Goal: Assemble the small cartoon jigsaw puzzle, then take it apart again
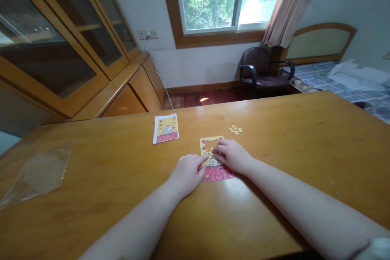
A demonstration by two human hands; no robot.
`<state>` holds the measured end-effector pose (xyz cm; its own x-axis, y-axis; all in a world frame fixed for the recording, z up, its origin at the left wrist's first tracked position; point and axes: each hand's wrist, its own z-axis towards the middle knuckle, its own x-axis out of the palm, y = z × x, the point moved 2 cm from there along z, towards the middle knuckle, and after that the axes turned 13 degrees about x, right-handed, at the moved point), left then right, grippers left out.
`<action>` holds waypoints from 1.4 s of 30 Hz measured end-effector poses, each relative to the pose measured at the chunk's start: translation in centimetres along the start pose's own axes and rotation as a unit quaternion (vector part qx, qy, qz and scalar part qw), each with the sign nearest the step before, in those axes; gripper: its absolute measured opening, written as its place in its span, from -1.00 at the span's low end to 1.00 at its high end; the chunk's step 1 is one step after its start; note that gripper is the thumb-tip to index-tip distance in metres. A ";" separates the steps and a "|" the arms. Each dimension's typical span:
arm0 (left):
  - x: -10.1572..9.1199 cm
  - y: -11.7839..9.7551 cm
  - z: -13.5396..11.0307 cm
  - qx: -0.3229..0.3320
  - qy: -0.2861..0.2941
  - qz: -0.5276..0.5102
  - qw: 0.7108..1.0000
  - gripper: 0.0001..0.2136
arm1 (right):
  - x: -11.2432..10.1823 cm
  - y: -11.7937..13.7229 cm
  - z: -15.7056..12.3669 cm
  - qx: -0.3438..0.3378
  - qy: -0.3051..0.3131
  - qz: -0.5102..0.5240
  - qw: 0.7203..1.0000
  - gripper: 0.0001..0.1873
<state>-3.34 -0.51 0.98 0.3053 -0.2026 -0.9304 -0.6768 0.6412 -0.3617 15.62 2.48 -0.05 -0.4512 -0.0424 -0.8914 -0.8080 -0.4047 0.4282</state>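
A partly assembled jigsaw puzzle (pixel 218 174) lies flat on the table, pink along its near side and yellow above, with a white animal figure in the middle. Gaps show in its upper part. My left hand (pixel 188 172) rests at its left edge, thumb and index finger apart and touching the puzzle. Over the puzzle's right side reaches my right hand (pixel 234 155), its fingers curled and pinched near the gap, apparently on a small yellow puzzle piece that they mostly hide. Beyond this hand sits a small pile of loose puzzle pieces (pixel 235 130).
A picture card (pixel 166 129) with a similar design lies left of the puzzle, farther back. Clear plastic wrapping (pixel 41 170) is on the left of the wooden table (pixel 289 138). Past the table are a chair (pixel 257 63), a bed (pixel 323 71) and a glass-fronted cabinet (pixel 118 93).
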 end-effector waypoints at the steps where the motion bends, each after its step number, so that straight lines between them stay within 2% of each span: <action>1: 0.0 0.0 0.0 -0.002 0.005 0.003 1.000 -0.68 | 0.1 -0.1 0.1 0.003 -0.004 0.005 1.000 -0.81; 7: -0.4 -0.2 0.0 -0.003 0.030 0.021 0.999 -0.65 | 0.0 -0.1 0.2 0.036 -0.003 0.011 0.999 -0.81; 15: -0.3 -0.1 0.0 0.001 0.030 0.020 0.999 -0.63 | -1.3 0.8 2.5 0.069 0.080 -0.074 0.992 -0.82; 21: -0.5 -0.3 0.0 0.007 0.034 0.021 0.999 -0.64 | -0.3 0.3 3.2 0.104 0.047 -0.034 0.993 -0.84; 31: -0.4 -0.2 -0.1 0.008 0.033 0.015 0.999 -0.65 | 0.1 0.1 3.1 0.048 0.008 0.000 0.999 -0.84; 37: -0.6 -0.3 0.0 0.009 0.037 0.014 0.999 -0.64 | -0.4 0.4 2.3 -0.060 -0.001 -0.002 0.998 -0.81; 42: -0.8 -0.4 0.0 0.005 0.044 0.016 0.999 -0.66 | -0.3 0.7 2.2 -0.057 -0.005 -0.011 0.998 -0.80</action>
<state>-3.32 -0.62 1.90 0.2240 -0.2452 -0.9432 -0.6789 0.6551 -0.3315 14.41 4.19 0.85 -0.4372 -0.0235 -0.8991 -0.7699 -0.5070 0.3876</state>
